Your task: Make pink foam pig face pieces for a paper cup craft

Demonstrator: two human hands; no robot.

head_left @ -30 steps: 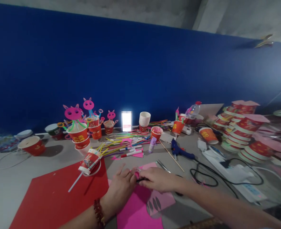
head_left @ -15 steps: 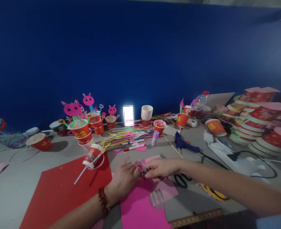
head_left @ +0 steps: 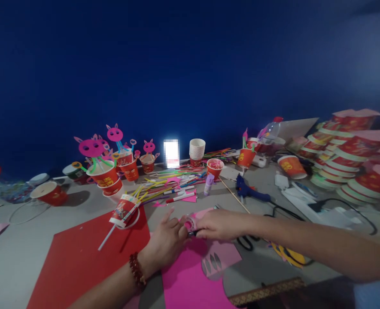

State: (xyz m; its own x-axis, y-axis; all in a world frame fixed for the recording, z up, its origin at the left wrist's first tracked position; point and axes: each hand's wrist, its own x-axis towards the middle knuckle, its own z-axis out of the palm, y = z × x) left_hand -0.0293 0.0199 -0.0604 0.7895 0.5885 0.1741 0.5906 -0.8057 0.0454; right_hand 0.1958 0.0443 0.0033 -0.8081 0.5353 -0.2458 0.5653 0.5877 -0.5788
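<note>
Left hand (head_left: 169, 235): low over the sheets, fingers bent against the near side of the ring; can't tell if it grips or just steadies.
Right hand (head_left: 217, 225): fingers closed round a dark slim tool (head_left: 193, 233); tool type too small to tell.
Ring (head_left: 190, 222): clear and pink, between the two hands, at the far end of the pink sheets.
Magenta sheet (head_left: 193, 274): under the hands, right edge curved, broad near part plain. Reads as partly worked, most of it left.
Light pink sheet (head_left: 231, 254): beside the magenta one, shows grey leaf shapes (head_left: 213, 262); holes or marks, can't tell.
Pink faces (head_left: 91, 148): several stand on straws in cups back left, look complete.
Status: my read is mid-step, ring and tool in use, nothing set aside.
Red sheet (head_left: 86, 257): plain, left of the work; tipped cup (head_left: 124, 210) with straw lies at its far edge.
Scissors (head_left: 250, 246): black handles partly under the right forearm, awkward to reach.
Glue gun (head_left: 252, 193): right of centre, cord running toward the power strip (head_left: 321, 214); snag risk behind the right arm.
Beyond the hands: markers (head_left: 180, 197), glue stick (head_left: 208, 184) upright, cup of pink bits (head_left: 214, 165); crowds the far side.
</note>
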